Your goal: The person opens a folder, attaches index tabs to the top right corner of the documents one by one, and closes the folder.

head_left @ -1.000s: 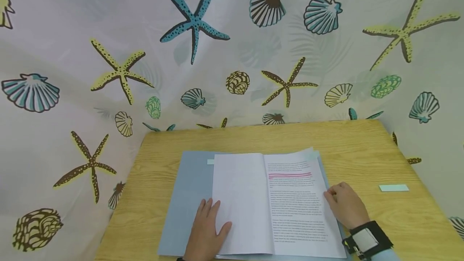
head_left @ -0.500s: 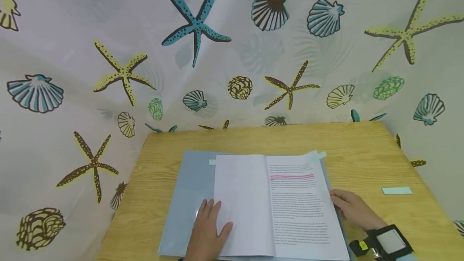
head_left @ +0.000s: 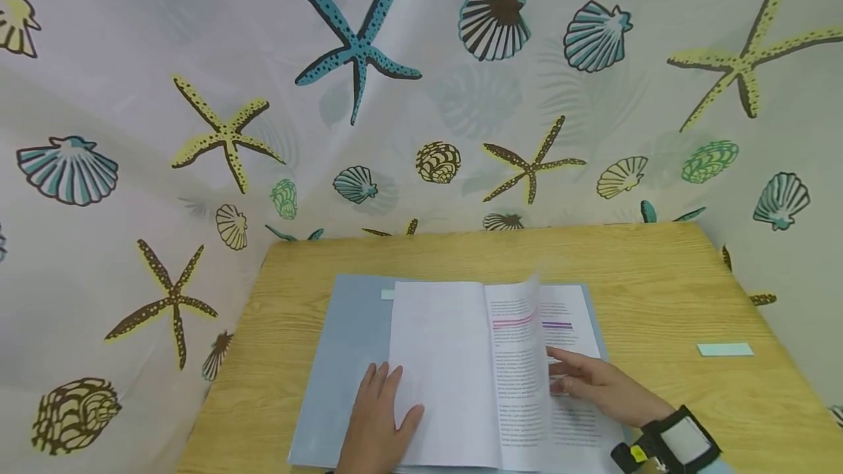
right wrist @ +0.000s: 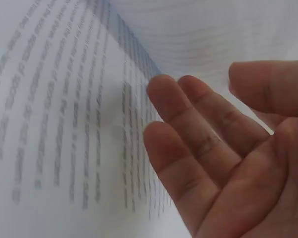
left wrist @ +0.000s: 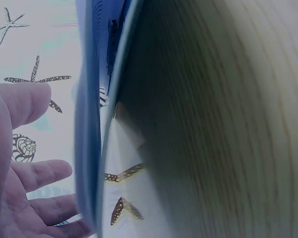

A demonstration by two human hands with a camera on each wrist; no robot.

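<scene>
A blue folder [head_left: 349,357] lies open with printed sheets inside. My left hand [head_left: 377,415] rests flat with fingers spread across the left-hand blank page [head_left: 444,364] and the folder cover. On the right, a printed page [head_left: 516,371] with a pink highlighted line stands lifted and curved toward the middle. My right hand [head_left: 593,382] is at its free edge, fingers extended against it. In the right wrist view the thumb stands apart from the fingers [right wrist: 198,144], beside the print. Beneath the lifted page shows another printed sheet [head_left: 576,415] with a purple highlighted line.
A pale green strip [head_left: 724,350] lies on the wooden table [head_left: 665,276] to the right. A small pale tab [head_left: 387,295] sticks out at the left page's upper edge. Behind the table hangs a curtain [head_left: 408,20] printed with starfish and shells.
My right hand has moved left from the page's outer edge, lifting the pink-highlighted page and uncovering the purple-highlighted sheet below. My left hand has stayed in place.
</scene>
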